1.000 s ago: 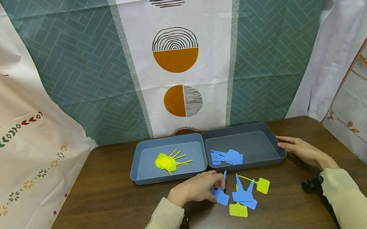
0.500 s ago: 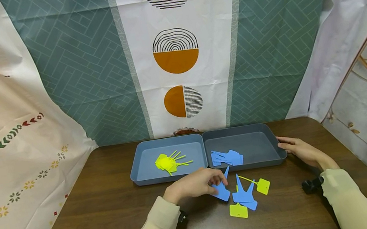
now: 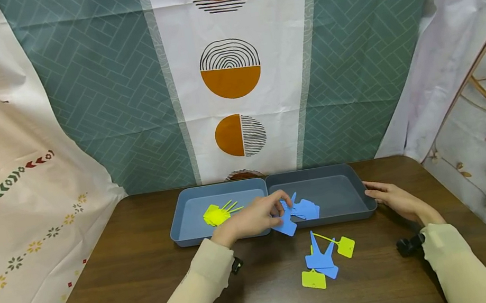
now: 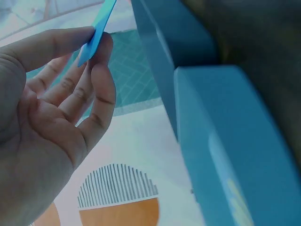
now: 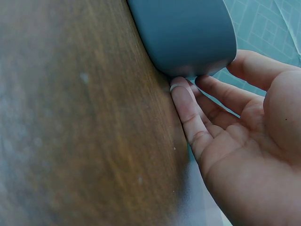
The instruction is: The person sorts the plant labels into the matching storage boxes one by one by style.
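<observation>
My left hand [image 3: 256,217] pinches a blue plant label [image 3: 286,225] between thumb and fingertips, over the front edge of the dark grey tray [image 3: 337,194]. In the left wrist view the blue label [image 4: 97,39] shows nearly edge-on. Inside that tray, at its left end, lie several blue labels [image 3: 308,210]. My right hand [image 3: 398,200] touches the tray's right outer wall with extended fingers; the right wrist view shows the fingertips against the tray corner [image 5: 193,42]. The blue-grey tray [image 3: 183,228] on the left holds yellow labels [image 3: 216,216], partly hidden by my left hand.
On the brown table [image 3: 116,290] in front of the dark tray, blue labels [image 3: 319,260] overlap in a small pile. Yellow labels lie with them, one [image 3: 313,279] at the front and another [image 3: 346,247] to the right. A patterned cloth [image 3: 144,136] hangs behind.
My left hand has lifted the blue label off the table and carried it forward to the dark tray's front edge. My right hand has stayed at the tray's right side.
</observation>
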The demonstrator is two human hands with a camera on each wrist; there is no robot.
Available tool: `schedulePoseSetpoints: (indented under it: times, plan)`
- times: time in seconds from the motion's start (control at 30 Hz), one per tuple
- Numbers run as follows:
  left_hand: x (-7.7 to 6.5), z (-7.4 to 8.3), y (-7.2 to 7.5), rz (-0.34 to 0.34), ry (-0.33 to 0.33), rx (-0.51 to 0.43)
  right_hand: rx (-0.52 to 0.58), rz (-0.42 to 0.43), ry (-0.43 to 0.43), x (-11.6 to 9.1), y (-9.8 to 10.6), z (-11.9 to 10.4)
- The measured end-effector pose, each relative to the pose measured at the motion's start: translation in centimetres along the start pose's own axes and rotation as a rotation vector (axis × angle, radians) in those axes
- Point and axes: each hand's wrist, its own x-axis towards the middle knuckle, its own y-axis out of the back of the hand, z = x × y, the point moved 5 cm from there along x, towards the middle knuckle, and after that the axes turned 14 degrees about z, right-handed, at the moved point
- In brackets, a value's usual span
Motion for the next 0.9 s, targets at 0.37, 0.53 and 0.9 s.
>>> schedulePoseSetpoints:
  times: [0.37,0.53,0.9]
  plan:
    - [5.0,1.0,2.2,-0.06,0.017,0.133,-0.005,0.002,0.006,0.0,-0.1,-0.1]
    - [6.6,0.5,2.0,-0.1,0.058,0.176,-0.006,0.004,0.006,0.0,-0.1,0.0]
    - [8.7,0.7,0.9,-0.167,0.078,0.273,0.006,-0.001,0.002,-0.1,-0.1,-0.1]
